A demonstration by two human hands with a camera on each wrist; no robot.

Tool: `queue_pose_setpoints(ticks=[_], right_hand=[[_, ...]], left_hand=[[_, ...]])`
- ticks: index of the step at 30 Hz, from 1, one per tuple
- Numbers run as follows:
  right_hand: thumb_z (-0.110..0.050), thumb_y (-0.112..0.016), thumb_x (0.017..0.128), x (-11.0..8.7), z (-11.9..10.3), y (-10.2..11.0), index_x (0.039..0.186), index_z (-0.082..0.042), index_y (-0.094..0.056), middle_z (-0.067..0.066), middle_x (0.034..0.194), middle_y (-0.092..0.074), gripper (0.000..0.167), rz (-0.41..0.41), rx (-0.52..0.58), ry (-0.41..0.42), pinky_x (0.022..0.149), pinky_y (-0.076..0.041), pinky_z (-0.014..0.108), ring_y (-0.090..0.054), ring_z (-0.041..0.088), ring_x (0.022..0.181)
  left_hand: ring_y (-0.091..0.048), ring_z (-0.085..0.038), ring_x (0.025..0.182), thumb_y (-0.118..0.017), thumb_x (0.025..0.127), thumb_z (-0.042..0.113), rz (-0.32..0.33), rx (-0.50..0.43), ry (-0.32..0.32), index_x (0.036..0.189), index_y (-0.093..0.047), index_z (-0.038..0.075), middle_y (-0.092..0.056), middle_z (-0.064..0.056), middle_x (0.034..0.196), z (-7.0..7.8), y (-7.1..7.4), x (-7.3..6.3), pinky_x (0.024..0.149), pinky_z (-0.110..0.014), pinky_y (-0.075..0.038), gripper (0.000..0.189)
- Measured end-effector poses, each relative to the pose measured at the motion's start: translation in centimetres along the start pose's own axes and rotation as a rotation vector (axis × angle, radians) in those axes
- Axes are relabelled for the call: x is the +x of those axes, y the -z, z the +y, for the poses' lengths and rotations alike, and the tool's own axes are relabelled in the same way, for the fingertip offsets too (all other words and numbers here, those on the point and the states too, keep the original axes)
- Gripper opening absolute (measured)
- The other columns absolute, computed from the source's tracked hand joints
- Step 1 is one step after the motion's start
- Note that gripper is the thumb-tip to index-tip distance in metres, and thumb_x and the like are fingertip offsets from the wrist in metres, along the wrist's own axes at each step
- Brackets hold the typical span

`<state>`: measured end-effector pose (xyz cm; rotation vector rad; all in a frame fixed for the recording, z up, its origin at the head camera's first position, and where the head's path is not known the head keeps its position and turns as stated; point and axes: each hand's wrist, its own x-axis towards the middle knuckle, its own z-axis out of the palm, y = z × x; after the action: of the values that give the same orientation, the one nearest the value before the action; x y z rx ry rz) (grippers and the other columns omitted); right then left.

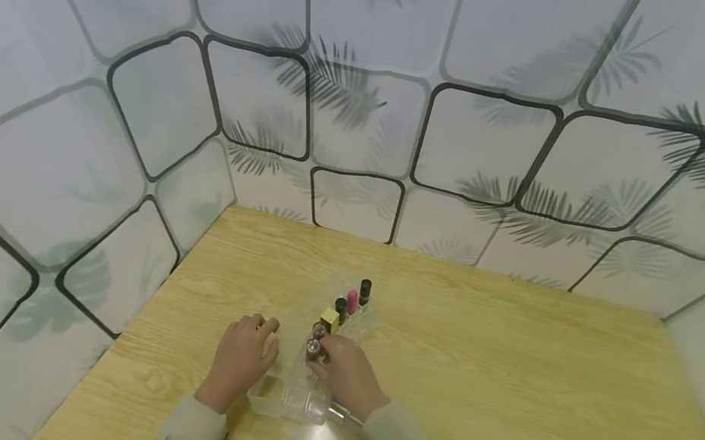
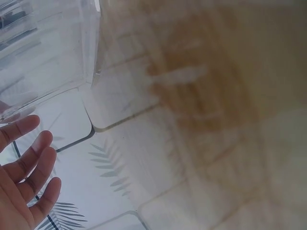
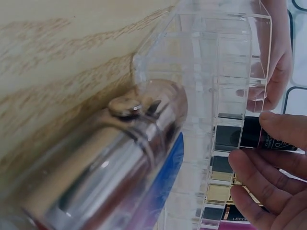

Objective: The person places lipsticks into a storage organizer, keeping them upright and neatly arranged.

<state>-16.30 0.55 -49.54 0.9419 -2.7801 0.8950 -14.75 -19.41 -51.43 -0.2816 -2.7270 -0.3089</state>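
A clear plastic organizer (image 1: 266,400) with several compartments stands on the wooden table. My right hand (image 1: 347,373) pinches a dark lipstick tube (image 3: 252,132) between thumb and fingers; its lower end sits in a compartment of the organizer. Shiny round tops show on this tube and the one behind it in the head view. Beyond them stand a yellow-topped tube (image 1: 330,316), a pink tube (image 1: 351,301) and a black tube (image 1: 365,291). My left hand (image 1: 243,353) is beside the organizer's left side, fingers relaxed and slightly bent, holding nothing.
A shiny silver tube (image 1: 341,411) lies on the table right of the organizer, under my right wrist; it looms large and blurred in the right wrist view, with a blue piece (image 3: 168,177) beside it. A patterned wall covering (image 1: 355,205) rises behind the table (image 1: 509,368).
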Motion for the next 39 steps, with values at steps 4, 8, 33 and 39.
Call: queue_pose_setpoints(ticks=[4,8,33,39], right_hand=[[-0.021,-0.073,0.077,0.0,-0.1,0.0,0.088,-0.007,-0.065,0.002,0.080,-0.067,0.019,-0.014,-0.012,-0.013,0.063,-0.048,0.015,-0.059,0.007,0.068],[-0.021,-0.073,0.077,0.0,0.0,-0.1,0.087,-0.007,-0.065,0.002,0.079,-0.066,0.019,-0.016,-0.023,-0.014,0.062,-0.047,0.014,-0.058,0.007,0.067],[-0.026,-0.067,0.083,-1.2,0.8,1.1,0.094,-0.009,-0.066,0.003,0.086,-0.067,0.021,-0.022,-0.029,0.001,0.067,-0.051,0.021,-0.062,0.010,0.073],[-0.023,-0.065,0.083,-3.0,1.6,2.0,0.099,-0.005,-0.066,0.005,0.090,-0.067,0.023,-0.065,-0.096,0.038,0.072,-0.052,0.026,-0.062,0.014,0.078]], left_hand=[[-0.056,-0.022,0.072,-0.064,0.081,0.019,-0.002,-0.002,0.010,0.096,-0.061,0.013,-0.060,-0.007,0.083,0.0,0.0,-0.1,0.069,-0.041,-0.048,0.016],[-0.056,-0.023,0.072,-0.064,0.082,0.020,0.003,0.000,0.013,0.097,-0.061,0.013,-0.061,-0.007,0.083,0.1,-0.1,-0.1,0.069,-0.041,-0.048,0.016],[-0.055,-0.022,0.072,-0.062,0.083,0.021,-0.013,0.011,0.035,0.097,-0.061,0.014,-0.060,-0.006,0.081,0.1,-0.2,0.1,0.070,-0.041,-0.047,0.016],[-0.055,-0.022,0.070,-0.063,0.083,0.021,-0.004,0.017,0.033,0.097,-0.062,0.014,-0.061,-0.006,0.081,0.0,-0.2,0.0,0.068,-0.040,-0.047,0.016]])
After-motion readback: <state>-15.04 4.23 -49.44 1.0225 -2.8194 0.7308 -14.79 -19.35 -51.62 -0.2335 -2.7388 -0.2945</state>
